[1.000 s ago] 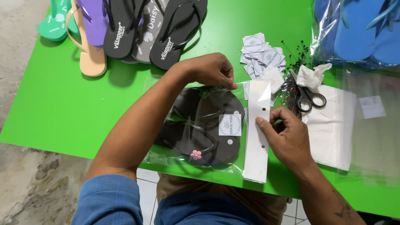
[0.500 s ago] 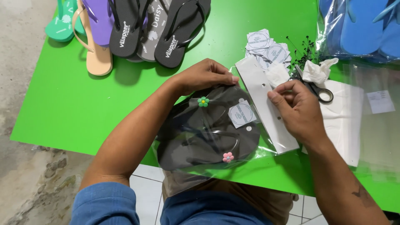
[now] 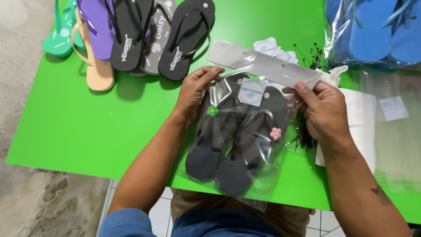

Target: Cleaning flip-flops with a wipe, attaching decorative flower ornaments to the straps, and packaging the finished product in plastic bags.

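A clear plastic bag [image 3: 239, 145] holding a pair of dark grey flip-flops [image 3: 237, 140] is held over the near edge of the green table [image 3: 87, 127], roughly in the middle of the view. The left hand [image 3: 195, 94] is closed on the bag's upper left edge, thumb and fingers pinched together on the film beside the green flower ornament [image 3: 212, 110]. The right hand [image 3: 324, 112] is closed on the right end of the bag's white flap [image 3: 263, 66], fingers curled over it and the thumb pressed from the front.

A round white sticker [image 3: 251, 92] is seen at the top of the bag, and a pink flower ornament [image 3: 276, 133] on the right flip-flop.

For the flap to be handled well, it is judged that it should be kept taut between both hands and brought down evenly, so that no crease is trapped; the film looks slippery, so a firm pinch at both corners is advised. The pair is best kept flat and centred inside, heels toward the near side.

Farther left, loose flip-flops [image 3: 131, 35] in several colours are laid out; far right, blue flip-flops in bags [image 3: 372, 30] are stacked. A heap of round stickers [image 3: 274, 48] lies just beyond the flap.
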